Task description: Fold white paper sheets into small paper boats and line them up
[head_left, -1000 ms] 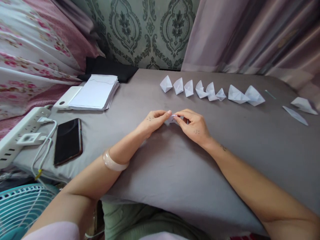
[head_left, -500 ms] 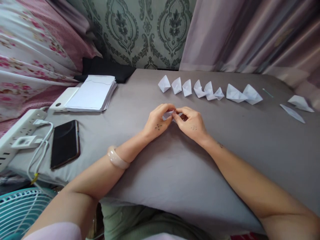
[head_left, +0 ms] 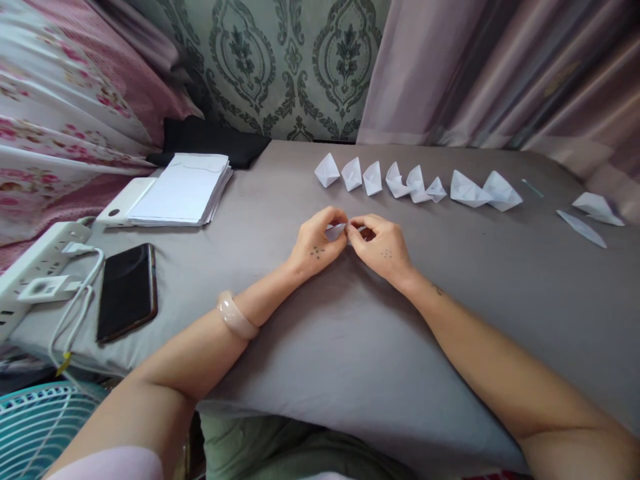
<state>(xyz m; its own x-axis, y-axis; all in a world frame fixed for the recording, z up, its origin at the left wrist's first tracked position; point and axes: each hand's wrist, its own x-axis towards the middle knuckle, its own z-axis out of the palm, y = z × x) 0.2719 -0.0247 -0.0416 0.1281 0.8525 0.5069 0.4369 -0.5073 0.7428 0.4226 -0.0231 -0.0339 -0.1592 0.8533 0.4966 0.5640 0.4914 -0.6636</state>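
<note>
Between my fingertips, over the middle of the grey-covered table (head_left: 320, 347), is a small piece of folded white paper (head_left: 335, 231). My left hand (head_left: 320, 241) pinches it from the left, thumb and fingers closed. From the right, my right hand (head_left: 380, 245) grips it too, its fingertips meeting those of my left hand. Most of the paper is hidden behind the fingers, so its shape is not clear. Beyond my hands stands a row of several folded paper boats, among them a leftmost boat (head_left: 327, 171) and a larger one (head_left: 469, 189).
Two flatter folded papers, one a narrow paper piece (head_left: 581, 229), lie far right near a thin stick (head_left: 532, 188). On the left are a paper stack (head_left: 183, 189), a phone (head_left: 127, 292), a power strip (head_left: 45, 260) with cables, and a fan (head_left: 47, 430) below the edge.
Both hands keep their grip on the folded paper, the fingertips shifting only slightly. The view has moved a little; the row of boats stands as before.
</note>
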